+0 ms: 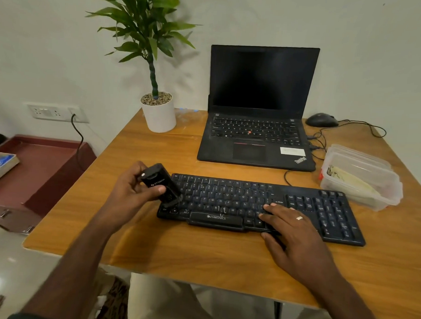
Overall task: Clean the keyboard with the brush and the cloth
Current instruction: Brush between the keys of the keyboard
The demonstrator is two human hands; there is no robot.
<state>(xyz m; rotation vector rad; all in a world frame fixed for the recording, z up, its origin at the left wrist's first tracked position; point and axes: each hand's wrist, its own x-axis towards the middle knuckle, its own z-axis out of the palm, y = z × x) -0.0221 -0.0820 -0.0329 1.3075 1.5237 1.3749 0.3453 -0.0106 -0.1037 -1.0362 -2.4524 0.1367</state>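
A black keyboard (227, 198) lies across the wooden table (200, 250) in front of me. My left hand (131, 192) grips a black block-shaped brush (161, 183), tilted, with its lower end touching the keys at the keyboard's left end. Resting flat on the keyboard's front edge, right of the space bar, is my right hand (290, 230), fingers spread, a ring on one finger. A pale cloth (348, 181) lies inside a clear plastic box at the right.
An open black laptop (256, 127) stands behind the keyboard. A white pot with a plant (158, 113) is at the back left, a black mouse (322, 120) with cables at the back right. The clear plastic box (381, 198) sits by the keyboard's right end.
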